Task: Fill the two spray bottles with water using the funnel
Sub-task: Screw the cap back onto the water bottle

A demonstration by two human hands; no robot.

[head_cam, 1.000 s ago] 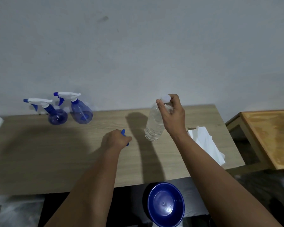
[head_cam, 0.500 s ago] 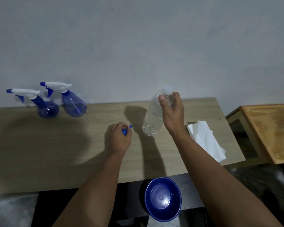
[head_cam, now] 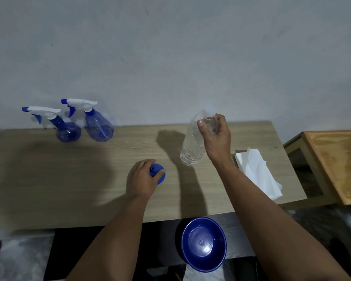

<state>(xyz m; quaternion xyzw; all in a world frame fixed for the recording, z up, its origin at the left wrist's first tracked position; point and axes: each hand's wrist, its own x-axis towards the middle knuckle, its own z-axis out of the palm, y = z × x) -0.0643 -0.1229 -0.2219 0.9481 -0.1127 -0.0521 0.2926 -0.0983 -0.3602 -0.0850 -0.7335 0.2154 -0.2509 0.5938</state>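
Left hand (head_cam: 143, 180) curled over the blue funnel (head_cam: 158, 175), spout up, on the table (head_cam: 69, 179). Right hand (head_cam: 216, 136) grips the capped water bottle (head_cam: 193, 145) by its neck, tilted. Both spray bottles (head_cam: 83, 123) stand far-left by the wall, trigger heads on. Judgement: nothing filled yet; uncapping, funnelling and pouring all remain.

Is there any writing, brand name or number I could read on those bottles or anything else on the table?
None can be read.
Water bottle: clear, no label showing.
Two spray bottles: plain blue plastic, no print visible.
Funnel, bowl, tissues: no markings.
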